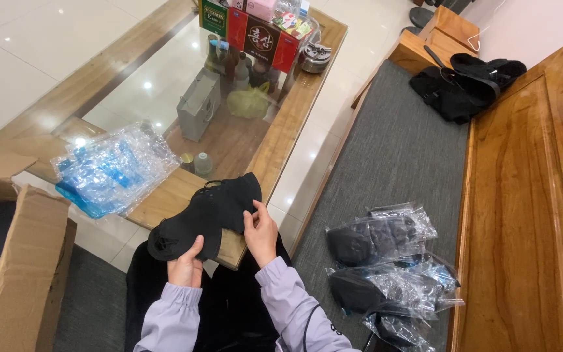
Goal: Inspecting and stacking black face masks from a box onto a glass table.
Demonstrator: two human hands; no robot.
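Low centre of frame: we hold the black shoe (206, 215) over the table edge (281, 137), left hand (186, 266) closed under its heel end, right hand (260, 233) pinching its side; turning it over likely calls for a regrip.

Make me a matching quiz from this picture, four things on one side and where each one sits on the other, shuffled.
Things:
1. Black shoe
2. Clear plastic wrappers
3. Bagged shoes
4. Cardboard box

Places:
A. On the grey bench cushion
B. On the floor, far left
C. Held in both hands, left hand and right hand
D. On the glass table

Pairs: 1-C, 2-D, 3-A, 4-B
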